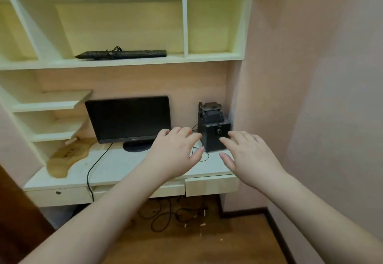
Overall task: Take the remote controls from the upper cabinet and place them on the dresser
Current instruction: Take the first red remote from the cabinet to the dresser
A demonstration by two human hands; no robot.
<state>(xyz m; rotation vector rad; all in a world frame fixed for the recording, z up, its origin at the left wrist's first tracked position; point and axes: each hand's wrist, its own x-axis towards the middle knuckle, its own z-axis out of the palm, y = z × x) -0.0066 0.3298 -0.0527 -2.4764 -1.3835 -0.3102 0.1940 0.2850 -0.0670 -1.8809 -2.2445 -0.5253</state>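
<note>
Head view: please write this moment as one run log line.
left hand: open, empty | right hand: open, empty | both before speaker box on desk | remotes: unseen

The white desk carries a black monitor on a round stand at centre-rear, a black speaker box at the right rear corner against the wall, a wooden board at the left edge, and a black cable running over the front edge. The white shelf unit above holds a black keyboard flat in its wide compartment. Loose cables lie on the wooden floor beneath the desk.
</note>
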